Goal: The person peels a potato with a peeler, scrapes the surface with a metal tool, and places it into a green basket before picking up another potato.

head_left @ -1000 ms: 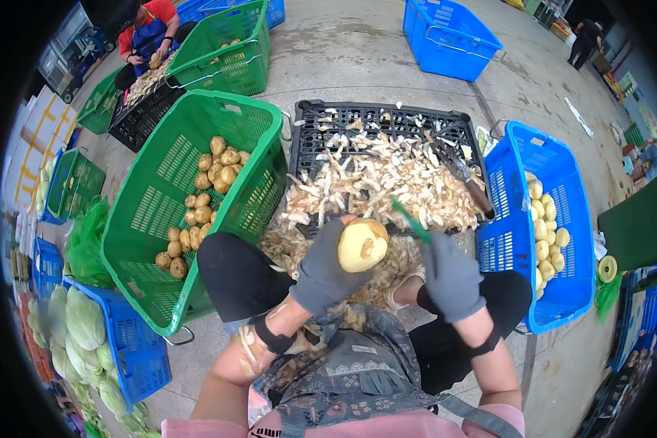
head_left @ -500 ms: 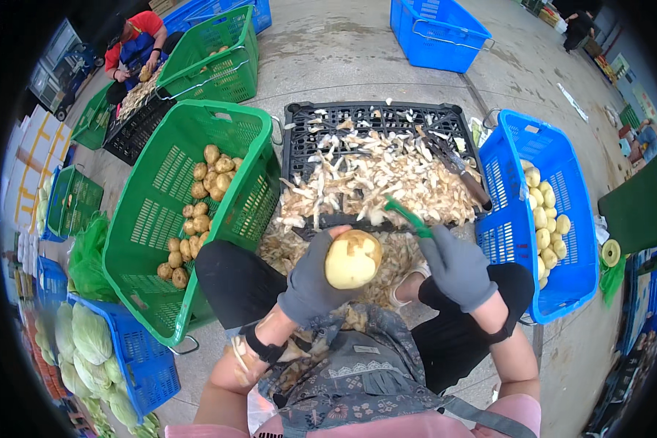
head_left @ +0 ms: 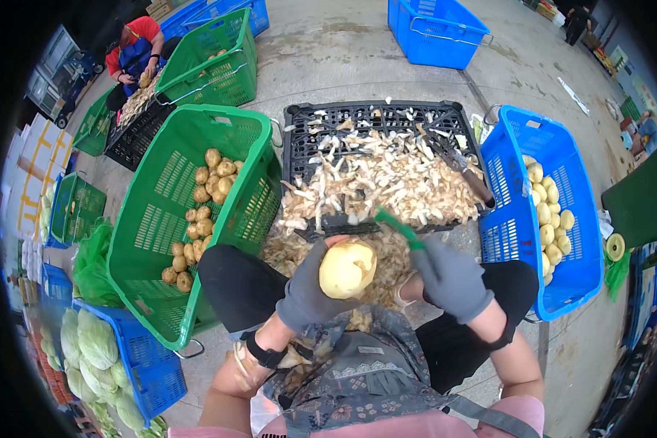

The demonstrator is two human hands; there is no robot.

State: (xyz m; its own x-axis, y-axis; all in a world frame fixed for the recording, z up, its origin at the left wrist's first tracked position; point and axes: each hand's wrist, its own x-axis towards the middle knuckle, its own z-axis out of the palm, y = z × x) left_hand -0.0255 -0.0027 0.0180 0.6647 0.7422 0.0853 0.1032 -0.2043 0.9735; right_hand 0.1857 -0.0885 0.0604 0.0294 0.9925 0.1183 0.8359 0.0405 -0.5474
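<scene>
Holding a pale, mostly bare potato (head_left: 345,271) cupped in the gray-gloved left hand (head_left: 301,290), at about 2 o'clock from its middle, taking 12 o'clock as straight away from the body. Gripping a green peeler (head_left: 400,228) by its handle in the gray-gloved right hand (head_left: 454,277), with fingers closed around it. Touching the left hand, so nearer to it by far; lying at 9 o'clock from the right hand, across a visible gap. From potato to peeler head, near but apart, toward 1 o'clock. Running from 4 to 10 o'clock along the peeler's long axis, with the head toward 10, aimed past the potato's far edge rather than at its middle. Nearly round in outline from above, with perhaps a slight lengthening from 7 to 1 o'clock; cannot tell the potato's true long axis, with its underside hidden in the glove. Showing a brownish patch at 1 to 3 o'clock, on the side facing the right hand. Facing a black crate (head_left: 294,120) at 12 o'clock, strewn with peelings (head_left: 387,179), with a green crate (head_left: 248,191) between 9 and 10 and a blue crate (head_left: 501,169) between 2 and 3.
</scene>
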